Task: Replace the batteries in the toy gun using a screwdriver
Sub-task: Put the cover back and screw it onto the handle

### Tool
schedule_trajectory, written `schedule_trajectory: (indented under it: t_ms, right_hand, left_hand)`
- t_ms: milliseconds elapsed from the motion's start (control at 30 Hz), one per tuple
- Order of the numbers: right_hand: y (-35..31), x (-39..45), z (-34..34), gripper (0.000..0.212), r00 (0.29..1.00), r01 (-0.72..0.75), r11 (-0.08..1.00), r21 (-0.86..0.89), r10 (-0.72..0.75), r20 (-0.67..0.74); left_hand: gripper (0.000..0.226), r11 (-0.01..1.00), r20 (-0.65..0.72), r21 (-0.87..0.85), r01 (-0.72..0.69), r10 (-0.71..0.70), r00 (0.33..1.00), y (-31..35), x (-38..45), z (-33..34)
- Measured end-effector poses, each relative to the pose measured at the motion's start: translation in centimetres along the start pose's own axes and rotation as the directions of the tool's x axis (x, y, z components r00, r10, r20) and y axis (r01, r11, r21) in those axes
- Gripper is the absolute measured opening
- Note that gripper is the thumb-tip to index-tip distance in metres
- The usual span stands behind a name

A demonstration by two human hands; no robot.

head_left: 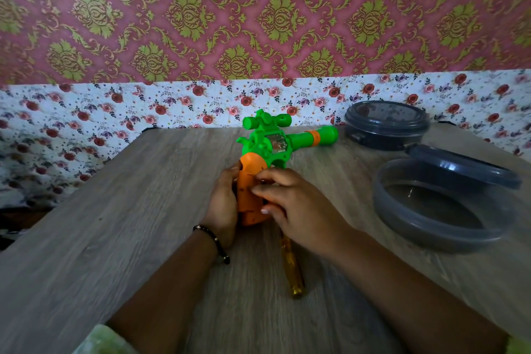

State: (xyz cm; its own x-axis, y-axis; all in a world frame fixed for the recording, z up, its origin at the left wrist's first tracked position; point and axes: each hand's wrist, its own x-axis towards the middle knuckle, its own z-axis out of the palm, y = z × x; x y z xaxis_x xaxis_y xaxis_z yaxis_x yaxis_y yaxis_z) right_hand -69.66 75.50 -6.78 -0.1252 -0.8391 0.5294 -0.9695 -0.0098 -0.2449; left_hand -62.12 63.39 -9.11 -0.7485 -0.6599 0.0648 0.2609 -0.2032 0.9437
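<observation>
While the gun [270, 158] stood on the desk [120, 210] with its barrel pointing right, I had my left hand [222, 204] cupped against the orange grip, bracing it so it wouldn't slide. My right hand [290, 204] lay over the grip's other side, fingertips pressing on the panel, probably feeling for the battery cover. The screwdriver [291, 264] lay on the desk just under that wrist, within easy reach but unheld. An open grey container [436, 210] sat to the right, likely for screws.
</observation>
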Motion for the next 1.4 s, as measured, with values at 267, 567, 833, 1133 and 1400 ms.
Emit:
schedule_trajectory:
  t_ms: [267, 567, 833, 1133, 1400]
  right_hand:
    - [0.7, -0.1, -0.6, 0.036, 0.995, -0.051, 0.998, 0.023, 0.053, -0.080]
    - [3.4, -0.2, -4.4, 0.011, 0.919, -0.384, 0.923, 0.012, 0.384, -0.087]
    - [4.1, -0.7, -4.0, 0.004, 0.845, -0.478, 0.873, -0.091, 0.486, 0.225]
    - [4.5, -0.7, -3.4, 0.003, 0.838, -0.482, 0.866, -0.132, 0.500, 0.219]
    - [4.7, -0.9, -2.4, 0.013, 0.846, -0.438, 0.878, -0.192, 0.475, 0.244]
  left_hand:
    - [0.036, 0.999, -0.009, 0.043, -0.020, 0.020, 1.000, 0.8, -0.4, 0.2]
    - [0.049, 1.000, -0.070, 0.001, -0.003, 0.003, 0.998, 0.4, -0.3, -0.3]
    - [0.044, 1.000, -0.087, 0.023, -0.013, 0.015, 0.996, 0.1, 0.0, -0.1]
    - [0.049, 1.000, -0.109, 0.026, 0.018, -0.015, 0.994, 0.1, 0.2, 0.0]
    - [0.050, 0.999, -0.104, 0.050, 0.019, -0.014, 0.994, -0.3, 0.2, -0.4]
